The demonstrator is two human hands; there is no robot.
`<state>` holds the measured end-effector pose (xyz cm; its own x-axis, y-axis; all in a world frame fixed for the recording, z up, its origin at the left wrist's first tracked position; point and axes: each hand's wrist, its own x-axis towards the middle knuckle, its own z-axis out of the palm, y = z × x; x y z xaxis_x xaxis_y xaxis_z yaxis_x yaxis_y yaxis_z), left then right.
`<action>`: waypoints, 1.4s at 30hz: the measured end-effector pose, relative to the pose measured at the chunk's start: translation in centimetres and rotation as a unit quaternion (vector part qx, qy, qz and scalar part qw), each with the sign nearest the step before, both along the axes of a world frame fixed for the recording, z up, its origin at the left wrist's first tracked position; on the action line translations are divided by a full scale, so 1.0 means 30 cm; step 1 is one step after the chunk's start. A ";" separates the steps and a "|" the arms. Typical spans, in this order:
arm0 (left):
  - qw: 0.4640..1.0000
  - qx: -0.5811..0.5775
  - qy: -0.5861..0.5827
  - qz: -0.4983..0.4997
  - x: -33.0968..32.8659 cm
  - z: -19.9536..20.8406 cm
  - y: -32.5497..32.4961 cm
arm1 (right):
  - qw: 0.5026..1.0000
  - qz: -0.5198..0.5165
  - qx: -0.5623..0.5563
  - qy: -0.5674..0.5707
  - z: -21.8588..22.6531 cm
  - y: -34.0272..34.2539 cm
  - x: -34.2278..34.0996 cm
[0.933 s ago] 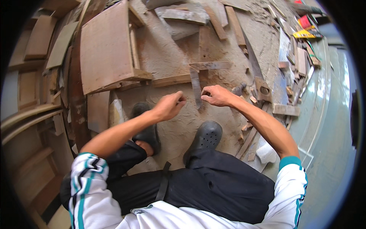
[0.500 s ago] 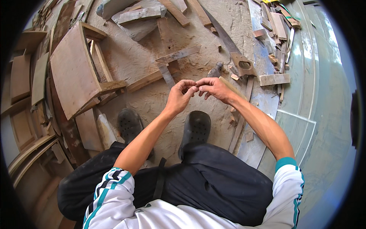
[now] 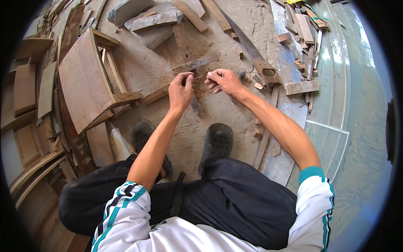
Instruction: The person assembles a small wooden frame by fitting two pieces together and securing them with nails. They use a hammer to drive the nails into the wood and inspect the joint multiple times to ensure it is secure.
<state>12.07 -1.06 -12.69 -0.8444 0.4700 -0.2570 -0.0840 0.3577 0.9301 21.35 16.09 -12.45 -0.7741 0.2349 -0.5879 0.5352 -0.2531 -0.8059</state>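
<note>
My left hand (image 3: pixel 181 89) is held out over the sawdust floor, thumb and forefinger pinched on a small thin piece (image 3: pixel 196 77) that is too small to identify. A short gap to the right is my right hand (image 3: pixel 225 80), fingers curled shut; whether it holds anything I cannot see. Below the hands lie a narrow wooden slat (image 3: pixel 197 63) and a short bar (image 3: pixel 156 94). A handsaw (image 3: pixel 251 51) with a wooden handle (image 3: pixel 267 73) lies just right of my right hand.
An overturned wooden stool (image 3: pixel 84 82) lies at the left, with stacked boards (image 3: pixel 26 90) beyond it. My black clogs (image 3: pixel 217 140) stand on the sawdust. Wood offcuts (image 3: pixel 300 87) and slats litter the back and right, beside a blue-grey sheet (image 3: pixel 289 109).
My hands came together until the fingertips touched, then drew slightly apart. The view has tilted, so the stool and the saw sit lower in the picture.
</note>
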 end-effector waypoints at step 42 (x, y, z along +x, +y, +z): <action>0.984 -0.085 -0.032 -0.155 -0.277 -0.100 -0.043 | 0.941 0.029 0.335 0.047 0.155 0.042 0.033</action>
<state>3.75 -2.37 -15.68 -0.6463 0.6484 -0.4023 -0.0032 0.5249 0.8512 22.33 17.33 -7.80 -0.8383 0.4841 -0.2506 0.4502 0.3557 -0.8190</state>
